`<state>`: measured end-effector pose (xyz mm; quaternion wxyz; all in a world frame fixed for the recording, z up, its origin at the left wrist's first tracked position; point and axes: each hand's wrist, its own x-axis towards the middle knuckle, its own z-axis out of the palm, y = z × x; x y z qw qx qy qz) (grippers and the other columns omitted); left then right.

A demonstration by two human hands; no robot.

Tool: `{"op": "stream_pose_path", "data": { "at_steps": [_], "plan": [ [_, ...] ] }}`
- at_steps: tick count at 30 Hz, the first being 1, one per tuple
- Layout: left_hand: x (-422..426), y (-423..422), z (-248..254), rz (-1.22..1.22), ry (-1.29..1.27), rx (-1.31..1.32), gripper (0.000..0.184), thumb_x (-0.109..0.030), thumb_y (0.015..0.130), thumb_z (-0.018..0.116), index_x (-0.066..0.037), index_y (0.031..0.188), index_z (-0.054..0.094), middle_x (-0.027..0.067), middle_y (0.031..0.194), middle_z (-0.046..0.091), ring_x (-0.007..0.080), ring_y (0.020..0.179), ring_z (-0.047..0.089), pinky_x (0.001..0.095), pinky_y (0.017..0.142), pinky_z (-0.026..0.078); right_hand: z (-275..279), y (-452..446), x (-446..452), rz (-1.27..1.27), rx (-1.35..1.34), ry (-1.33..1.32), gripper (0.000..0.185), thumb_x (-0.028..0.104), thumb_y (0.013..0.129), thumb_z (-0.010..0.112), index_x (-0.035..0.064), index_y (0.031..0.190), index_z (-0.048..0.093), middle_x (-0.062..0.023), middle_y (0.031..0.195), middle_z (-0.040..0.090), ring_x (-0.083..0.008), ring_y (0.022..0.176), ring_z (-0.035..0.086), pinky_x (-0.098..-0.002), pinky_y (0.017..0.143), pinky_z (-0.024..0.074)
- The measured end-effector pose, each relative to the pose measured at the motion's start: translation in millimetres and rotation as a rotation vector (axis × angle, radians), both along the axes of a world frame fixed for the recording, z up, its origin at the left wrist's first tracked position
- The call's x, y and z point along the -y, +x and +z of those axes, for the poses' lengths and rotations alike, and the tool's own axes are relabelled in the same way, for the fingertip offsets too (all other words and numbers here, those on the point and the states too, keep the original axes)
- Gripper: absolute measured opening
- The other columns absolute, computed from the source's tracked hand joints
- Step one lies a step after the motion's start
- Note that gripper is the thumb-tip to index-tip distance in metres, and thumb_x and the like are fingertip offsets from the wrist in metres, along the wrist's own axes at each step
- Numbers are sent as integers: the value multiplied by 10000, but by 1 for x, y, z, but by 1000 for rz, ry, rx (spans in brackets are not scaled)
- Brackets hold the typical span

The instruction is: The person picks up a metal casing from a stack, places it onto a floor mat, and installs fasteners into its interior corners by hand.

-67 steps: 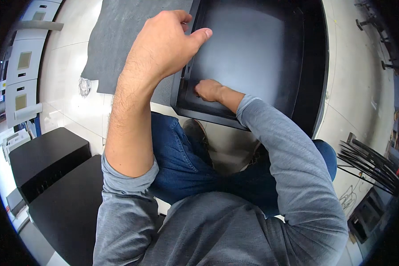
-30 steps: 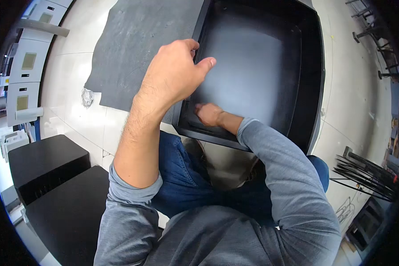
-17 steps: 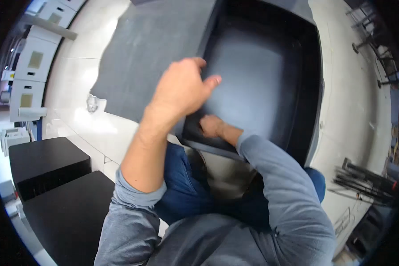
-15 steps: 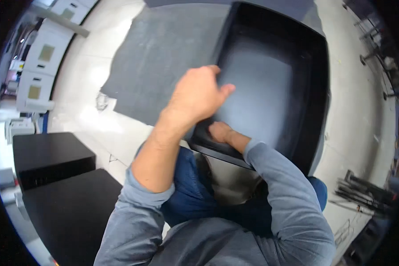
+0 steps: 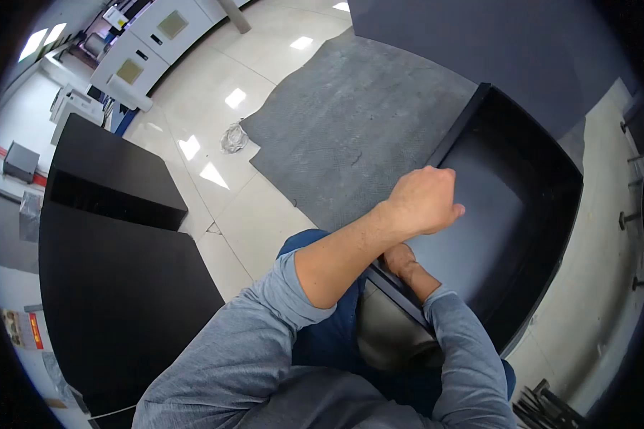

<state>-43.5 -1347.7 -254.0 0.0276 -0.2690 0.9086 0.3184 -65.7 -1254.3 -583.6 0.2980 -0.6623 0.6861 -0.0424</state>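
Observation:
A deep black box [image 5: 571,193] with a grey inner floor lies open before me on the right. My left hand [image 5: 426,200] is above its left wall, back of the hand up, fingers curled down and thumb pointing right; whatever it grips is hidden beneath it. Lower down, my right hand [image 5: 401,259] reaches into the near left corner of the box with its fingers closed. Its fingertips, and anything in them, are out of sight. My left forearm passes just above and to the left of the right hand.
A grey mat [image 5: 336,118] lies on the tiled floor beside the box, with a crumpled clear wrapper [image 5: 234,138] at its edge. Two black boxes [image 5: 122,286] stand at the left. Dark panels [image 5: 479,36] are beyond the mat, and black metal parts [image 5: 547,407] lie at lower right.
The view has swung to the left, so the box and both hands now appear farther right and lower. My left hand stays above my right hand, its fingers turned farther down.

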Motion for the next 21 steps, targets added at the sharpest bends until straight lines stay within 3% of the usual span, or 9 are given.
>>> {"op": "stream_pose_path", "data": {
  "at_steps": [1,4,11,13,16,21],
  "plan": [
    [0,1,1,-7,-2,16,598,-301,827,702,89,1243,521,258,977,663,391,989,643,442,868,520,-4,2,-2,-18,2,-34,234,138,832,500,18,893,692,-230,928,689,-372,855,678,-482,781,536],
    [-2,0,-12,-13,-79,-44,421,-286,867,678,70,1050,549,219,933,668,349,934,669,419,817,548,-41,-1,-3,44,-31,-165,229,147,823,513,25,901,691,-228,910,691,-366,834,680,-485,755,531],
    [-3,2,-7,-15,-70,-36,431,-276,875,670,75,1070,514,231,914,663,353,932,668,419,820,550,-69,-7,-3,63,8,-330,247,230,808,548,33,869,684,-238,868,677,-391,774,654,-494,708,511],
    [-2,2,-4,-18,-59,-29,431,-272,875,669,74,1074,507,232,910,663,355,932,667,422,819,549,-75,-11,-7,-28,150,-346,267,266,813,550,36,858,679,-233,854,671,-399,770,642,-497,699,505],
    [-2,2,-4,-6,-23,11,667,-278,843,687,103,1317,416,271,1020,650,383,1023,633,434,905,511,-86,-11,-7,-67,173,-287,295,304,817,556,38,864,674,-229,847,667,-404,780,635,-499,689,498],
    [-1,1,-1,-13,-3,32,664,-283,849,684,111,1311,416,272,1017,648,380,1016,637,432,906,511,-88,-13,-8,-71,187,-203,316,313,829,547,34,900,678,-229,861,668,-393,790,640,-498,686,495]
  ]
}}
